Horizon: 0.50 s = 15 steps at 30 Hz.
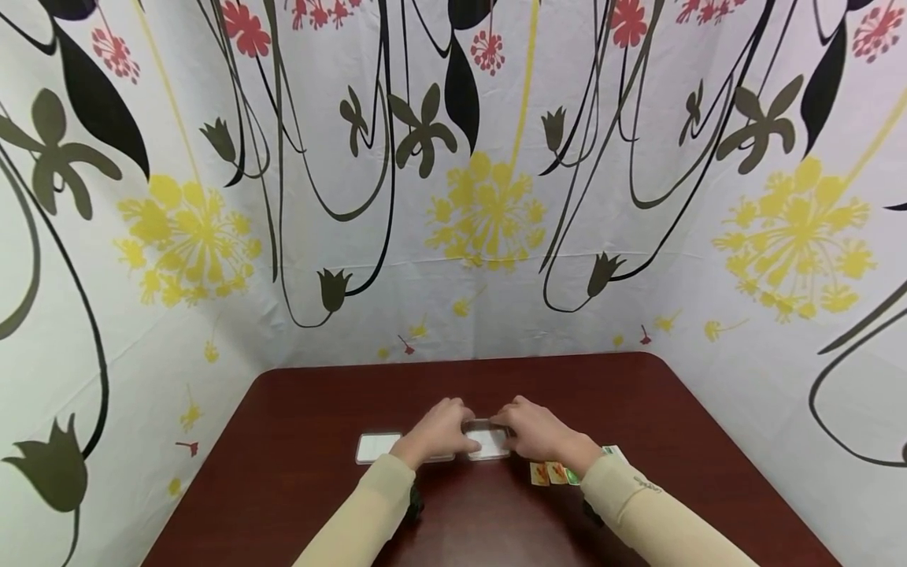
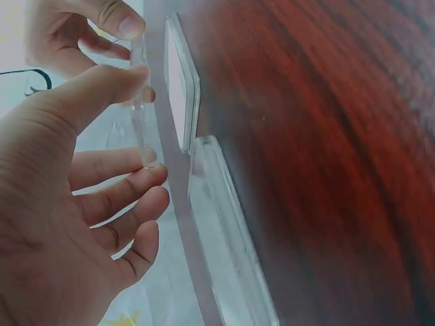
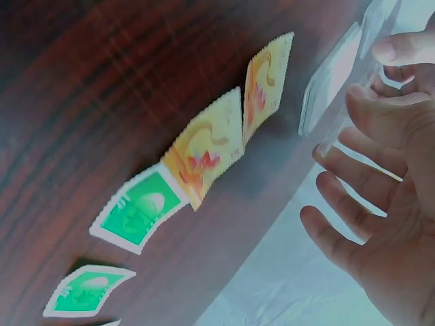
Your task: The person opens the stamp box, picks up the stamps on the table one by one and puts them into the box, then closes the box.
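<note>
My left hand [image 1: 441, 429] and right hand [image 1: 534, 429] are close together near the middle of the table. Between them they pinch a thin clear plastic piece [image 2: 138, 115] by its two sides, thumbs against fingers. It hangs just above a flat clear case [image 1: 489, 449] with a white inside. In the left wrist view, this case [image 2: 183, 88] lies apart from the held piece, next to another clear case [image 2: 228, 238]. The other fingers of the right hand [image 3: 401, 156] are spread loosely. The far side of the held piece is partly hidden by fingers.
A further clear case with a white inside [image 1: 379, 447] lies to the left. Right of the hands lie several small stamps: orange-yellow ones [image 3: 207, 146] and green ones [image 3: 139, 207], partly under the right sleeve [image 1: 623, 496]. A patterned curtain [image 1: 468, 331] hangs behind the dark red table [image 1: 319, 402].
</note>
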### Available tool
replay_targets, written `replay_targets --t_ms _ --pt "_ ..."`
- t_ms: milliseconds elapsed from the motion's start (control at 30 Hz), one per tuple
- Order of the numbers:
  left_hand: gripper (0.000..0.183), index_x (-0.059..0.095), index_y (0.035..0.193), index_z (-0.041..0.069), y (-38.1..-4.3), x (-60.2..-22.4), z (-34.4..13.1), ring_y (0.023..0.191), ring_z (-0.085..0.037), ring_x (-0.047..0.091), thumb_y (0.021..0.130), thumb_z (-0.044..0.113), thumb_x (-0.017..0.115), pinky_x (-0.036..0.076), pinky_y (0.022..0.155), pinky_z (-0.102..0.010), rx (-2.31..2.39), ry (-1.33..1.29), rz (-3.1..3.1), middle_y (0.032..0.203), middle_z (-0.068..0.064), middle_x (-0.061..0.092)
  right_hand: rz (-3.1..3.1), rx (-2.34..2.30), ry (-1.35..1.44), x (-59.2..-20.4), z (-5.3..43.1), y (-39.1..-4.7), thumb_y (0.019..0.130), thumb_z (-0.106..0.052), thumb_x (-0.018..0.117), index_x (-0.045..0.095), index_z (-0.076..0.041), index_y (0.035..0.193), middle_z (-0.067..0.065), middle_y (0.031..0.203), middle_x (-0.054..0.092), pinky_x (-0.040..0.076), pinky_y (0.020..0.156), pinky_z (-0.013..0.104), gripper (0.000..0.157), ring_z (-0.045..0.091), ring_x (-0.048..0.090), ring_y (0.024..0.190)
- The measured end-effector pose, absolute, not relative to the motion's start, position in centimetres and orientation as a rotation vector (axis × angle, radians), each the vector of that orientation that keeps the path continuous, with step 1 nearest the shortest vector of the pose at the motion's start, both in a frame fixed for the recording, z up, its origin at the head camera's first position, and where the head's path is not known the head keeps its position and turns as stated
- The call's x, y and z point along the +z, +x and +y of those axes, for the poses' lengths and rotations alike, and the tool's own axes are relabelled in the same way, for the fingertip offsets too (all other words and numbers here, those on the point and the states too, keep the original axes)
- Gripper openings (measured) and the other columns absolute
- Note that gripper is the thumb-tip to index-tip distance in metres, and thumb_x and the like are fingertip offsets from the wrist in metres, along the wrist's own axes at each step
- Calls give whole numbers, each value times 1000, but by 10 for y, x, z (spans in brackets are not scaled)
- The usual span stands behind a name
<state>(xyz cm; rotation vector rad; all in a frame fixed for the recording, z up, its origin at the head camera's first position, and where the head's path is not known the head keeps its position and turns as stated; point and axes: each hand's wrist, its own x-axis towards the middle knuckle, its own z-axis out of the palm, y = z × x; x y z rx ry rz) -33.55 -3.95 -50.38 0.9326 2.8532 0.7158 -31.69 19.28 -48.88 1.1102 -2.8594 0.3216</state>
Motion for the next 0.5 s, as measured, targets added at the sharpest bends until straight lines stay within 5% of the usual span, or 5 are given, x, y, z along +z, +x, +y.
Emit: replay_targets --t_ms 233,500 --pt "52 72 124 8 -341 -498 -45 97 -15 51 83 38 84 47 81 -33 807 882 2816 108 0 59 -2838 286 1088 -487 197 -326 90 -21 78 71 -13 128 0 119 68 53 79 39 40 17 53 104" --pt "49 73 120 9 -357 -490 -46 94 -14 52 81 36 86 47 80 -32 729 924 2839 104 1 60 -2789 285 1096 -485 198 -338 91 -28 78 70 -16 129 -3 124 66 53 83 38 41 16 53 112"
